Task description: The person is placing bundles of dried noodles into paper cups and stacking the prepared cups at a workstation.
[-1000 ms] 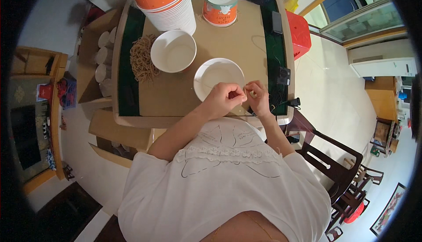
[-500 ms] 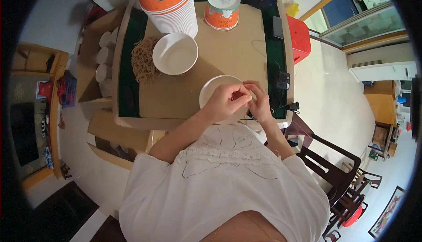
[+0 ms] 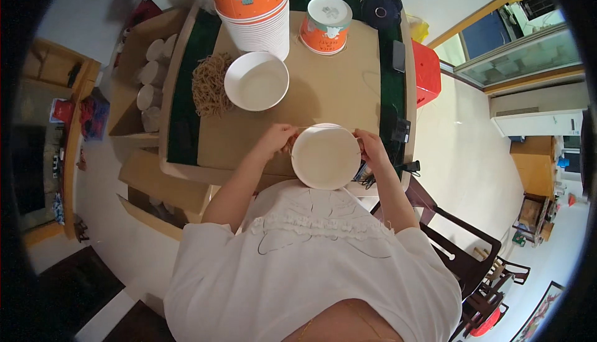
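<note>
L hand [image 3: 281, 138], R hand [image 3: 371, 147], both pinched, forearms [image 3: 235, 183] fwd

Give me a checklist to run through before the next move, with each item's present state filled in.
1. Left hand at the left side of the near tub: ok.
2. Right hand at that tub's opposite side: ok.
3. Near tub's mouth up, nothing seen inside: ok.
4. Thin cord fastened at both ends: cannot tell; fingers hide them.
5. Near tub resting fully on the table: cannot tell; its base is hidden.
6. Cord pile away from both hands, beside the second tub: ok.
</note>
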{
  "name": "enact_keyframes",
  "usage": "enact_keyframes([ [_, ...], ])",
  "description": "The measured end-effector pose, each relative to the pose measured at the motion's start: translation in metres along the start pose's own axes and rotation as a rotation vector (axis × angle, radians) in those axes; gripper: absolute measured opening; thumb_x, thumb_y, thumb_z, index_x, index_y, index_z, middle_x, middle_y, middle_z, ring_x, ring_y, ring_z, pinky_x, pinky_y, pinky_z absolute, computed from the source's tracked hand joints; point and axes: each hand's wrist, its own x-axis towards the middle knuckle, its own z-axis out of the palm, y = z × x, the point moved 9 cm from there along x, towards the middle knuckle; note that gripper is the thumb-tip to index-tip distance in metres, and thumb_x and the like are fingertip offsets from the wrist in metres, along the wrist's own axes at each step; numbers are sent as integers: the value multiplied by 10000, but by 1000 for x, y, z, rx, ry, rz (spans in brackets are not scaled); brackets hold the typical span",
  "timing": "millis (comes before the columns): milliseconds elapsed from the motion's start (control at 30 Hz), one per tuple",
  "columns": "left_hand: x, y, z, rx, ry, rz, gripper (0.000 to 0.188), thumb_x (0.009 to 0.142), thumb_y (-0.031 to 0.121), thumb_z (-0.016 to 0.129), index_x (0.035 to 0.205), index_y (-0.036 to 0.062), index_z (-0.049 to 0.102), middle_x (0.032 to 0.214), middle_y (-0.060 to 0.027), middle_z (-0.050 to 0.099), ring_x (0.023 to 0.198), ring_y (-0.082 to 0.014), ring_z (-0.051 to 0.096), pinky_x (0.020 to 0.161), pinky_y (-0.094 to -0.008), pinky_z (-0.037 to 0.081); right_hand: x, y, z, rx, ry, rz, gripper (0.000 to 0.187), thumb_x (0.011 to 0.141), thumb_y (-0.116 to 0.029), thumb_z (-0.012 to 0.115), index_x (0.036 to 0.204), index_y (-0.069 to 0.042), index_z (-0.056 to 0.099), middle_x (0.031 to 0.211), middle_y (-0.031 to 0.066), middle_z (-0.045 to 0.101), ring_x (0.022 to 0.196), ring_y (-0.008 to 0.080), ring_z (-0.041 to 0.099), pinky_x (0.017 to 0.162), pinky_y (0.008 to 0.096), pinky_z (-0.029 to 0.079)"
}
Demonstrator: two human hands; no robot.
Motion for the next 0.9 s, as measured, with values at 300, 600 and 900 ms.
enact_keyframes([
  [300, 11, -116, 75, -196, -360, -371, 289, 910, 303, 434, 962, 77, 607, 739, -87, 604, 546, -172, 571, 434, -301, 436, 31, 47, -30, -528, -344, 42, 274, 781, -181, 639, 972, 16, 637, 696, 67, 621, 528, 89, 540, 396, 234, 393],
  [600, -4, 129, 17, -469, -67, -25, 415, 911, 389, 444, 1216, 110, 476, 1077, -51, 557, 784, -136, 562, 656, -288, 484, 7, -150, -13, -249, -299, -408, 317, 951, -219, 443, 1140, -1, 575, 937, -7, 609, 846, 53, 543, 726, 199, 442],
  [900, -44, 294, 4, 178, 515, 1186, 554, 722, 47, 677, 1230, 125, 471, 1369, -211, 262, 1173, -374, 403, 941, -435, 387, 48, -337, 6, -629, -163, -634, 251, 928, -186, 470, 1069, -28, 604, 796, -31, 586, 681, 49, 502, 613, 215, 420],
])
